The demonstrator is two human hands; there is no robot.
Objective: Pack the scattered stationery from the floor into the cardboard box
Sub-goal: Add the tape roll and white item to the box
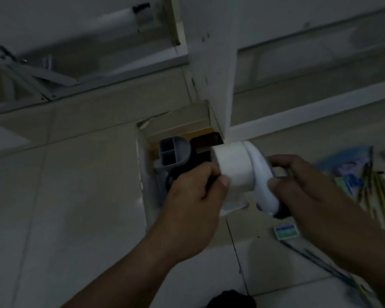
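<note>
Gripping white tape dispenser (242, 167) at frame centre: left hand (196, 196) fingers closed on roll. Right hand (305, 185) wrapped around handle.

The light is dim and the picture slightly blurred. The floor (60, 196) is laid with large pale glossy tiles with thin dark joints. A white post (213, 70) stands on it near the middle, and low white shelves with glass fronts (320, 63) run off from it to both sides. Inside the left shelf lie grey metal brackets (31, 74) and a white roll (111, 17).
</note>
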